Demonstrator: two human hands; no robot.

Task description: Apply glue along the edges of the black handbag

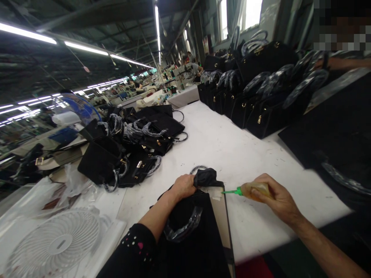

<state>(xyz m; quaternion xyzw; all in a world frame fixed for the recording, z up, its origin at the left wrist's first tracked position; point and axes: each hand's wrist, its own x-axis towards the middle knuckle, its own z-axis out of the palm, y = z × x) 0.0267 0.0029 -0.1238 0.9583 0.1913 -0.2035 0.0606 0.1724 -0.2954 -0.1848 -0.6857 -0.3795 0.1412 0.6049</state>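
Black handbag point(210, 243) lower centre of frame, on the white table point(252, 227). Matte, dark body; looped handle point(191, 223) sheathed in clear, crinkled plastic. Pale beige panel point(222, 222) exposed along its right side, black-edged. Left hand point(184, 186) grasps bunched black cloth point(205, 177) at the bag's far end. Right hand point(276, 199), right of centre, grips an amber squeeze bottle point(255, 191), green nozzle point(232, 191) pointing left at the panel's upper edge; contact there unclear.

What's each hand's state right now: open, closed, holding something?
Left hand: against bunched black fabric; grip partly hidden, cannot be told.
Right hand: closed, holding the green-nozzled squeeze bottle.
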